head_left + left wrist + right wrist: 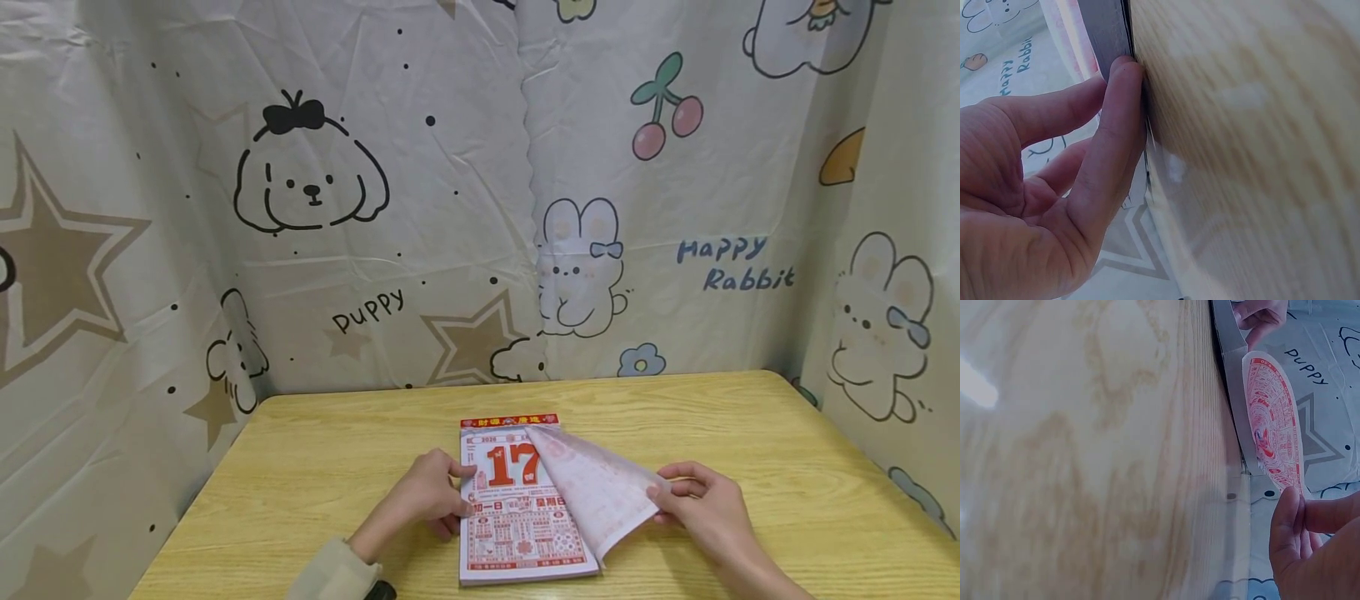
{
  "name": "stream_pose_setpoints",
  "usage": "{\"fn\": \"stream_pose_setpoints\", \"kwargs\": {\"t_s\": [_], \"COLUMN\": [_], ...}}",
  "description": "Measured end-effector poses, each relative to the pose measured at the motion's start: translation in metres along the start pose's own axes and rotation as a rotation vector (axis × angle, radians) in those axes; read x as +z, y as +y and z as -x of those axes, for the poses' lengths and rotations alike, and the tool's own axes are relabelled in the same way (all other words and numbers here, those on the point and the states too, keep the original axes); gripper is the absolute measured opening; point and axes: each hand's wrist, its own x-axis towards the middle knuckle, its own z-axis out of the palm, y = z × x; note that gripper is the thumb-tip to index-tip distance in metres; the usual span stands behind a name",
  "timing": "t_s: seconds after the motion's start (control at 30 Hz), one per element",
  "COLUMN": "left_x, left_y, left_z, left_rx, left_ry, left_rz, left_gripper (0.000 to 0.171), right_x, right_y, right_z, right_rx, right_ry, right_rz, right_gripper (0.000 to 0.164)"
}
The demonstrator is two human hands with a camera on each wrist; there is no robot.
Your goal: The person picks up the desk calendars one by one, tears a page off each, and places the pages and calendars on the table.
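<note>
A thick tear-off calendar (504, 533) lies on the table, its top page showing a large red 17 under a red header strip. My left hand (431, 496) holds the pad at its left edge. In the left wrist view, fingertips of that hand (1085, 162) press against the side of the page stack (1107, 31). My right hand (708, 508) pinches the lower corner of a loose sheet (600, 483), folded back to the right with its pale reverse upward. The right wrist view shows the sheet's red printed face (1270, 419) curving up from the pad to the right hand (1316, 537).
The light wood-grain table (330, 450) is enclosed by a cream cloth (450, 183) printed with puppies, rabbits and stars, hanging behind it and on both sides. A pale sleeve (337, 571) and a black band (381, 591) are at the left wrist.
</note>
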Motion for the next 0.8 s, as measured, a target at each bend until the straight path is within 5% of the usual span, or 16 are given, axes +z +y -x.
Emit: {"fn": "stream_pose_setpoints", "kwargs": {"t_s": [0.8], "left_x": [-0.0010], "left_y": [0.0000], "left_z": [-0.0001], "left_rx": [-0.012], "left_ry": [-0.011], "left_rz": [0.006], "left_gripper": [0.050], "right_x": [-0.0053], "right_y": [0.0018], "right_z": [0.0009], "right_rx": [0.043], "right_ry": [-0.002], "right_rz": [-0.011], "right_gripper": [0.042]}}
